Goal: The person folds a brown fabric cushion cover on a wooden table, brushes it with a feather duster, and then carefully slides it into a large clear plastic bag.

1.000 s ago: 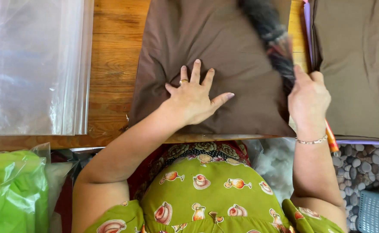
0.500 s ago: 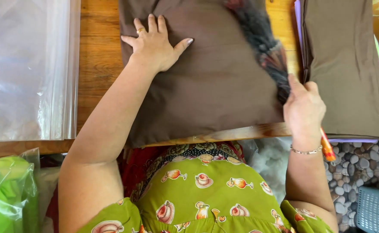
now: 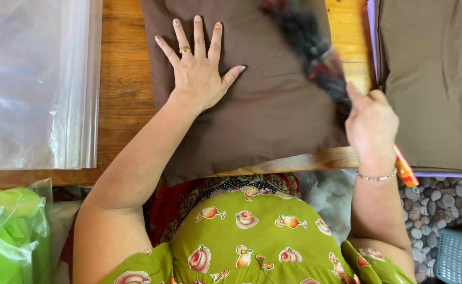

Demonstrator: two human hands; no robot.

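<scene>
Right hand (image 3: pixel 370 126) near surface (image 3: pixel 128 100) edge, fingers curled tight round brush handle; dark blurred brush (image 3: pixel 315 55) on brown folded cloth (image 3: pixel 273 105). Left hand (image 3: pixel 199 68) farther out, arm extended, palm flat on cloth, fingers spread apart. Clear plastic bags (image 3: pixel 31 79) left.

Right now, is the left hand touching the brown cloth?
Touching. The head view shows the left hand pressed flat, fingers spread, on the brown cloth, with no gap beneath the palm.

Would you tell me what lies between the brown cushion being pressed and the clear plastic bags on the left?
Only bare wooden table separates the brown cushion from the clear plastic bags, seen in the head view.
</scene>
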